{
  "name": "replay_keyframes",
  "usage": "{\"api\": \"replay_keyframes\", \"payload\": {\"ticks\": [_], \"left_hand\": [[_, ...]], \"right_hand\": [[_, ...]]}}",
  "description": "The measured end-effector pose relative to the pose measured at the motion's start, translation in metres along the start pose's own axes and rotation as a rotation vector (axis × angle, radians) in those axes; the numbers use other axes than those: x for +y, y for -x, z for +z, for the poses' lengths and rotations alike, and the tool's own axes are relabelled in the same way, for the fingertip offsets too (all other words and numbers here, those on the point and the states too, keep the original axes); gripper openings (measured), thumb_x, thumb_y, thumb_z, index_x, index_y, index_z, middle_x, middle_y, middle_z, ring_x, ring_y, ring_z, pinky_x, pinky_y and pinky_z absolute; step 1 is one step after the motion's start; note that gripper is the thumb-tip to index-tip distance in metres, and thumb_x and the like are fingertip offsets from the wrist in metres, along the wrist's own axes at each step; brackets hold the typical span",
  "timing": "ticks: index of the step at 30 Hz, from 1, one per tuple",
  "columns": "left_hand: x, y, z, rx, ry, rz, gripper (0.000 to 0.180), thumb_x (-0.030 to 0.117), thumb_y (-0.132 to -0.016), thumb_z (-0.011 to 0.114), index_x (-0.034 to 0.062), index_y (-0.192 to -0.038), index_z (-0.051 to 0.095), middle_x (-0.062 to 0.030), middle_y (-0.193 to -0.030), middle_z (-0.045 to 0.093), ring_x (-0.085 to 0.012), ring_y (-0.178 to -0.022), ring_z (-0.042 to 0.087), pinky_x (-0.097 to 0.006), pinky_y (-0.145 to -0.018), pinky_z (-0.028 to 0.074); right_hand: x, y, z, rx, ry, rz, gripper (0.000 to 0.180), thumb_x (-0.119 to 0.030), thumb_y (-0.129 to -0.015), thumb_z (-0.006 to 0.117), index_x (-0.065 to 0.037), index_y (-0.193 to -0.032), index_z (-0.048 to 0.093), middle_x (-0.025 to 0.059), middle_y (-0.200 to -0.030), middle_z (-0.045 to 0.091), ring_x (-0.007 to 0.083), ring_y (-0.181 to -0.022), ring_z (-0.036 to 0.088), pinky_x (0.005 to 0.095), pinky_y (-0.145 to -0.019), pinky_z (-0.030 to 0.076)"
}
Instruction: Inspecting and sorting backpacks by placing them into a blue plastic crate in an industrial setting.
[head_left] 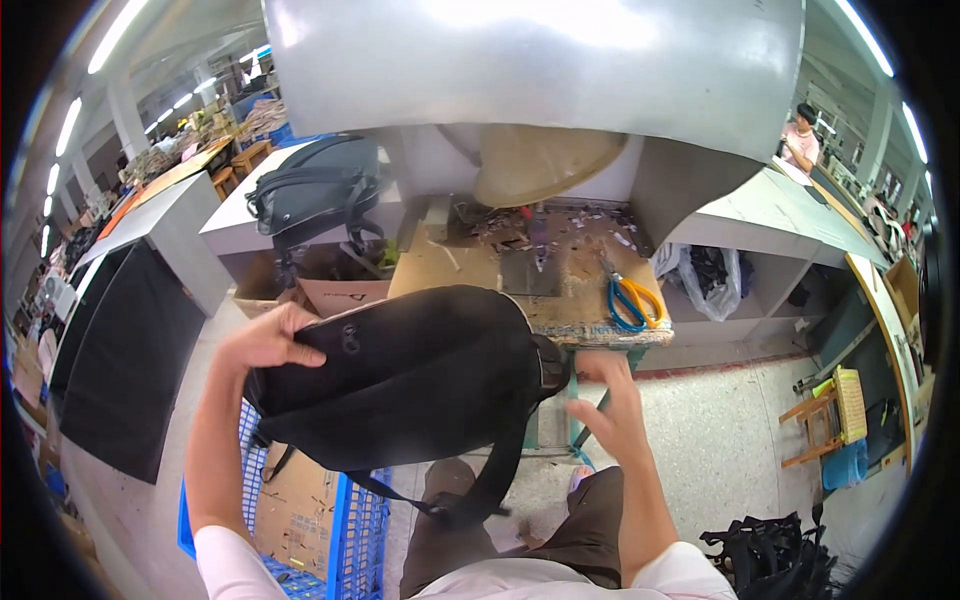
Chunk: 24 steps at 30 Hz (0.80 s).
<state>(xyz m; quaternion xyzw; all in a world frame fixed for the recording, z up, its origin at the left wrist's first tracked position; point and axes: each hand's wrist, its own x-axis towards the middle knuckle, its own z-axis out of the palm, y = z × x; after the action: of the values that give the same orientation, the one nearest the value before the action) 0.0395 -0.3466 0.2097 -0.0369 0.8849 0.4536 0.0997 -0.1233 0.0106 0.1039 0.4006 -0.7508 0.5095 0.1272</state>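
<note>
Before worktable (450, 266) edge: left hand (272, 340) clamped on black backpack (420, 375); right hand (608, 400) spread apart, floor (715, 425) alongside.

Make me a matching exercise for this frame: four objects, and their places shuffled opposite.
Objects
1. black backpack
2. scissors
3. blue crate
4. clear plastic bag

Places
A. under the right-hand counter
B. at the workbench's near right corner
C. held by the person's left hand
D. lower left of the picture, beneath the backpack

Pairs: 1-C, 2-B, 3-D, 4-A
</note>
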Motion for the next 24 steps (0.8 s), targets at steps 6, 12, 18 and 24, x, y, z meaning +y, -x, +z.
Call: {"api": "replay_keyframes", "payload": {"ticks": [6,12,18,24], "left_hand": [[0.056,-0.071,-0.020,-0.102,-0.449,0.089,0.032,0.004,-0.064,0.066,-0.0009,-0.095,0.060,-0.0134,-0.078,0.063,-0.0160,-0.071,0.058,-0.030,-0.069,0.044],[0.068,-0.105,-0.022,0.286,-1.026,0.055,0.024,0.017,-0.057,0.067,0.0065,-0.078,0.063,-0.0135,-0.070,0.060,-0.0335,-0.074,0.057,-0.042,-0.064,0.044],[0.073,-0.131,-0.015,0.521,-1.287,0.059,0.015,0.013,-0.060,0.059,0.0076,-0.073,0.063,-0.0128,-0.072,0.060,-0.0313,-0.073,0.059,-0.041,-0.061,0.047],[0.079,-0.139,-0.007,0.606,-1.332,0.118,0.012,0.010,-0.061,0.057,0.0072,-0.071,0.061,-0.0118,-0.070,0.060,-0.0302,-0.070,0.059,-0.041,-0.059,0.047]], "right_hand": [[0.037,-0.045,0.059,-0.406,-0.673,0.420,0.042,-0.008,-0.068,0.069,0.003,-0.105,0.055,0.0058,-0.093,0.061,0.0128,-0.085,0.055,0.0267,-0.075,0.044],[0.051,-0.048,0.103,-0.081,-1.042,0.620,0.017,-0.012,-0.077,0.064,0.001,-0.089,0.062,0.0050,-0.082,0.063,0.0101,-0.070,0.057,0.0239,-0.063,0.047],[0.057,-0.062,0.112,0.041,-1.116,0.655,0.012,-0.011,-0.081,0.060,0.000,-0.085,0.062,0.0056,-0.080,0.062,0.0127,-0.068,0.058,0.0264,-0.060,0.048],[0.057,-0.064,0.113,0.126,-1.138,0.690,0.016,-0.016,-0.079,0.064,0.001,-0.078,0.062,0.0007,-0.070,0.059,0.0070,-0.058,0.050,0.0229,-0.051,0.042]]}}
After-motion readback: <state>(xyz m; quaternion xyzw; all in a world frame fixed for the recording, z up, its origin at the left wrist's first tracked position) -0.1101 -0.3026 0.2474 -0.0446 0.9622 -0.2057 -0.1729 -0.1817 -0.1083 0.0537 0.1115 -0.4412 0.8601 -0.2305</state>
